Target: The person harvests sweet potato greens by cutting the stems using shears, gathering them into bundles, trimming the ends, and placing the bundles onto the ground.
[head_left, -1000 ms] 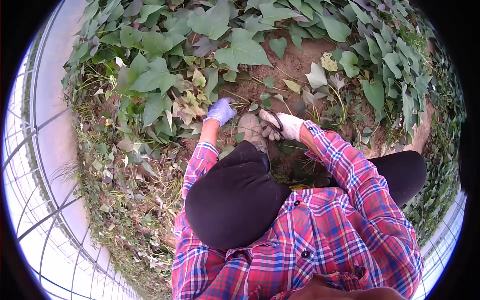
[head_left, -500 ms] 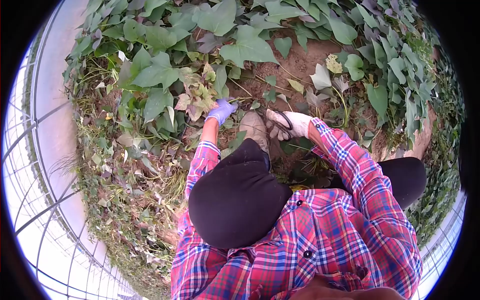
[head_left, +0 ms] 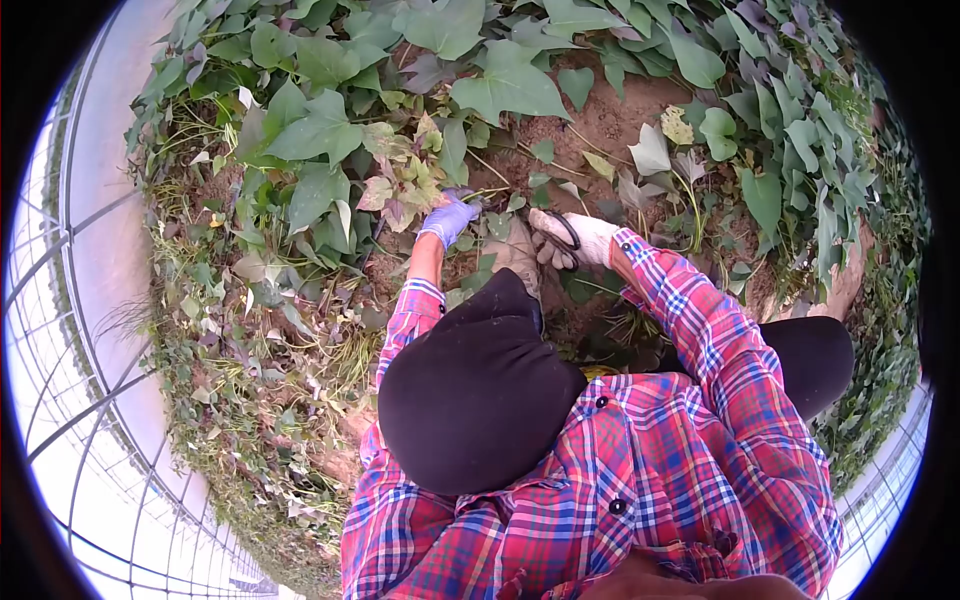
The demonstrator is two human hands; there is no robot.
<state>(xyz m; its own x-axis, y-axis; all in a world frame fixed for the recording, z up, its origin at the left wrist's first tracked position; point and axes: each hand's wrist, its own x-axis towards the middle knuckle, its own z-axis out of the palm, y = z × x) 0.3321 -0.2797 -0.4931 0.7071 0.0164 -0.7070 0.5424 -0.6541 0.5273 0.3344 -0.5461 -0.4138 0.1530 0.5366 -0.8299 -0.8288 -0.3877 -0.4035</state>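
Observation:
My left hand, in a thin purple glove, reaches down among the leaves just left of my shoe. Its fingers are closed at a thin green vine stem, and the fingertips are partly hidden by foliage. On the other side of the shoe, my right hand wears a pale work glove. It grips a pair of scissors by black loop handles, with the blades not clearly visible. Reddish-yellow leaves hang beside my left hand.
Broad green lobed leaves spread ahead over brown soil. Wilted vines and dry leaves cover the ground to the left. A wire frame runs along the far left edge. My bent knee fills the middle.
My left hand has shifted slightly right and its fingers have turned in the leaves. My right hand has moved slightly left and up with the scissors. The view has moved a little.

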